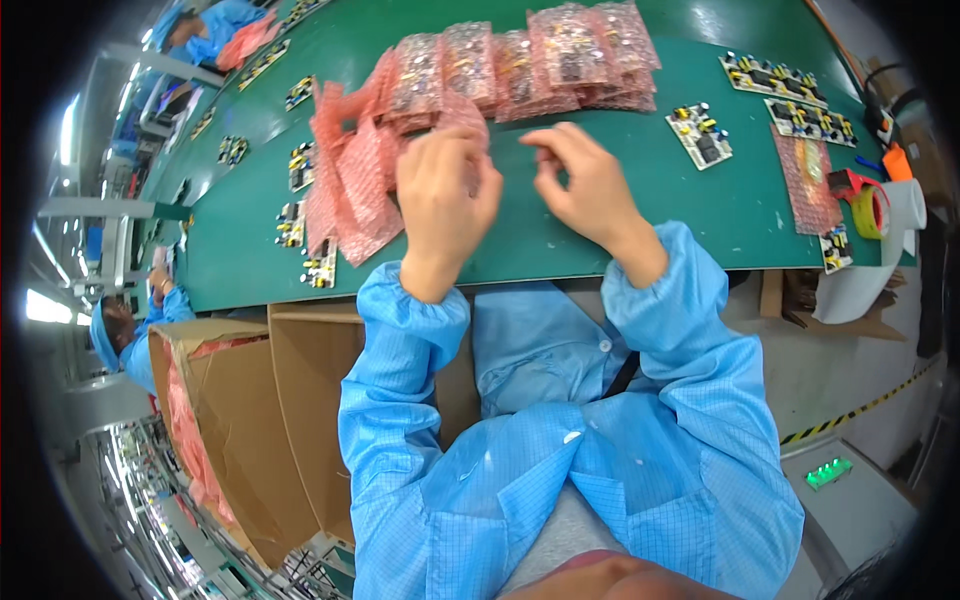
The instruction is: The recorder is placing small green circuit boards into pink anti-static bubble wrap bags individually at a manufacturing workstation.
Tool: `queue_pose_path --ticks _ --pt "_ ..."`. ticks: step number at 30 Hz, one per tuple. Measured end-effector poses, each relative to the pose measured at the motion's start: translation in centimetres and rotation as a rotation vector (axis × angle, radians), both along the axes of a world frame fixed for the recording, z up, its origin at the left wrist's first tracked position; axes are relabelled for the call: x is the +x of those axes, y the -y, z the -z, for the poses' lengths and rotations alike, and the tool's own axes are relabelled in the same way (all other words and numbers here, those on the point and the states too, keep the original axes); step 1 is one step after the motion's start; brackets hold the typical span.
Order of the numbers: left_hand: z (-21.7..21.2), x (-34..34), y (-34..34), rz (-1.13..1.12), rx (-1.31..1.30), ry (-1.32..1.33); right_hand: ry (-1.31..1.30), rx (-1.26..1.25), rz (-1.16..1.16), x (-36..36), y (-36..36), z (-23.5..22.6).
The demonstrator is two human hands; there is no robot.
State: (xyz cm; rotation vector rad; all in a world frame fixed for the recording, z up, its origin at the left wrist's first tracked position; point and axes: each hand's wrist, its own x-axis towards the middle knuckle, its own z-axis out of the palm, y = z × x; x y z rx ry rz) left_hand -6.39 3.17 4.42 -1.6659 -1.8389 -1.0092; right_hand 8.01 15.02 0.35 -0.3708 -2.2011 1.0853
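My left hand point(440, 195) is closed on a pink bubble-wrap bag point(462, 112) that shows above its knuckles. The bag's lower part is hidden behind the fingers, so I cannot see what is in it. To the right, my right hand point(592, 190) hovers above the green table with fingers loosely curled and nothing between them; thumb and index finger stand apart. Loose pink bubble-wrap bags point(365, 190) lie in a heap just left of my left hand. Beyond both hands, a row of bubble-wrapped circuit boards point(570, 50) is stacked along the table point(545, 225).
Bare circuit boards point(700, 135) lie at right, with board strips point(775, 80) behind. A yellow tape roll point(868, 212) and orange-handled tool point(896, 163) sit at the right edge. More boards point(290, 224) are at left. Cardboard boxes point(235, 400) stand below. Co-workers point(140, 335) are at left.
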Motion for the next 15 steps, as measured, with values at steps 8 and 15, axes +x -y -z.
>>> queue_pose_path --ticks 8,15 --pt "3.4 6.1 -4.2 0.383 -0.474 -0.086 0.131 0.538 0.883 10.3 -8.8 0.4" --pt "2.1 5.4 -6.0 0.317 -0.626 -0.059 0.678 0.108 0.603 8.6 -13.2 -0.8"
